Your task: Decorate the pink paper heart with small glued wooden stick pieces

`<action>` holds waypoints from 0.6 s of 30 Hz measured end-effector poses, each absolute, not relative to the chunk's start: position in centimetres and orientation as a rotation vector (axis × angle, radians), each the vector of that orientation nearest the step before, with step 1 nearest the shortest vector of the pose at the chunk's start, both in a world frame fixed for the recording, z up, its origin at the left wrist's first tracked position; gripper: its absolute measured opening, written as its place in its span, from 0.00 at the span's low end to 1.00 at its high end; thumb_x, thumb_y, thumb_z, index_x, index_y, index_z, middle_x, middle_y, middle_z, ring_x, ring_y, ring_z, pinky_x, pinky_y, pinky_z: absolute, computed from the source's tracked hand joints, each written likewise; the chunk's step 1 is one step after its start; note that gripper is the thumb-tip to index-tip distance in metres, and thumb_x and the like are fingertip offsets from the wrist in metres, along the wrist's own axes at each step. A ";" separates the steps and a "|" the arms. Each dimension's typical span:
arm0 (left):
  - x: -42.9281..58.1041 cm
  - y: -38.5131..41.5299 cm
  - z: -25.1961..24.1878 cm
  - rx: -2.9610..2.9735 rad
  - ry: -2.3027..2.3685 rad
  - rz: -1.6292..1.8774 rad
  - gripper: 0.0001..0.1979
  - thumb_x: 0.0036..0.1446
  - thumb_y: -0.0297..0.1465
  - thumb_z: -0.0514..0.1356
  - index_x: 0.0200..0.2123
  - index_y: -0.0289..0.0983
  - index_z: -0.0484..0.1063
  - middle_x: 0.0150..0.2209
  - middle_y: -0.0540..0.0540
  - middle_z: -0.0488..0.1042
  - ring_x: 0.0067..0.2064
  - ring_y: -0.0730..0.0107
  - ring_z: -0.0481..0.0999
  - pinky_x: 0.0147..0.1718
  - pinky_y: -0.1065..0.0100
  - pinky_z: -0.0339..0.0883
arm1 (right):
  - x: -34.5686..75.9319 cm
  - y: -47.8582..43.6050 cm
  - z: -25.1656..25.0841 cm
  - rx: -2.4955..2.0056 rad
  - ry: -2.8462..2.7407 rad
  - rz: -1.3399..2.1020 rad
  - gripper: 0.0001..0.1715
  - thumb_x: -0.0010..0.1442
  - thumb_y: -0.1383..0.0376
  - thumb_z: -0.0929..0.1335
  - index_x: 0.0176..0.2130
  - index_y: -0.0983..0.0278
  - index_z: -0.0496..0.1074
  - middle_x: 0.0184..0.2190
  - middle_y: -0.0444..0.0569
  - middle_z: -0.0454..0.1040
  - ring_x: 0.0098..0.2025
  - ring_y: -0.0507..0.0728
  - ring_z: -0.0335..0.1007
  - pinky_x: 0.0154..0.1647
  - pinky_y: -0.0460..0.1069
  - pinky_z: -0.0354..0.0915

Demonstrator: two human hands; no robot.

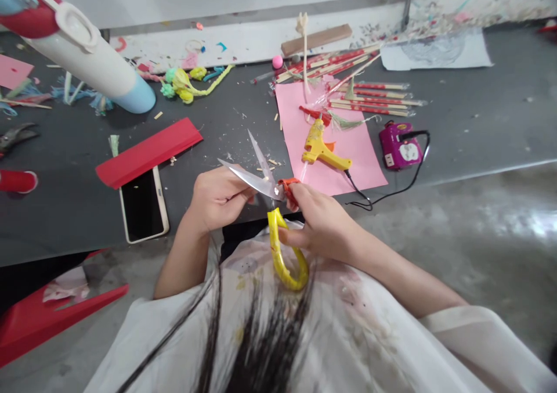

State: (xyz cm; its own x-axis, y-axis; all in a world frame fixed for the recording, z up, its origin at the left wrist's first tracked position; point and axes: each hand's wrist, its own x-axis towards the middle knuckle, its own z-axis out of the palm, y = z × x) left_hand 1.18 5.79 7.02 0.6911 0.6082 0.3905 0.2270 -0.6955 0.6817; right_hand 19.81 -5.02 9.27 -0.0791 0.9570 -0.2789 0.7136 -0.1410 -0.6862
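Right hand (326,222) is wrapped round the handles of the scissors (256,183), blades wide apart, so the current cut looks unfinished. Left hand (220,198) is curled into a pinch beside the blades; can't tell what's in it. Pale scraps (274,162) just beyond suggest some trimming's done; amount left unclear. Glue gun (319,146) sits on pink paper (365,175), unheld. Purple box (398,143) has a white label, unreadable. No legible brands.
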 end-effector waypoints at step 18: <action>1.9 7.1 5.5 1.984 0.391 0.814 0.12 0.49 0.18 0.56 0.20 0.37 0.71 0.21 0.51 0.74 0.26 0.74 0.74 0.25 0.73 0.69 | 20.3 -4.5 8.8 -1.832 -1.881 1.010 0.28 0.51 0.50 0.69 0.42 0.64 0.58 0.43 0.60 0.69 0.49 0.68 0.67 0.48 0.62 0.68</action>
State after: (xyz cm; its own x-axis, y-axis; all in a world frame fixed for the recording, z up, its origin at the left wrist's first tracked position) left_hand 1.87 7.06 5.49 0.7303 0.5632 0.3867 -0.0494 -0.5210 0.8521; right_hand 20.32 -4.46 8.80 -0.1209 0.9634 -0.2391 0.7316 -0.0763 -0.6774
